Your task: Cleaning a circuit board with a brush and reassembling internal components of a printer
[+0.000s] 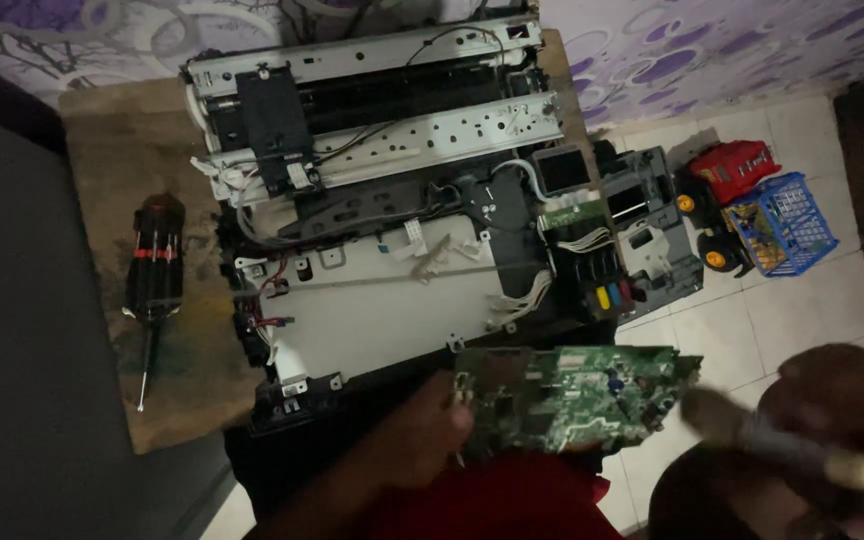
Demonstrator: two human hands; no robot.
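Before the opened printer [382,200], left hand [422,440] gripping circuit board [567,395], right hand [842,420] clasping brush [792,450] (blurred), screwdriver [152,275] aside.

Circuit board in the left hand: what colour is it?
Green, seen best in the head view: circuit board, held by the left hand.

One circuit board [572,398], one brush [802,450], one screwdriver [152,280]

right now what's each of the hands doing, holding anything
Left hand: closed on the green circuit board.
Right hand: closed on a brush.
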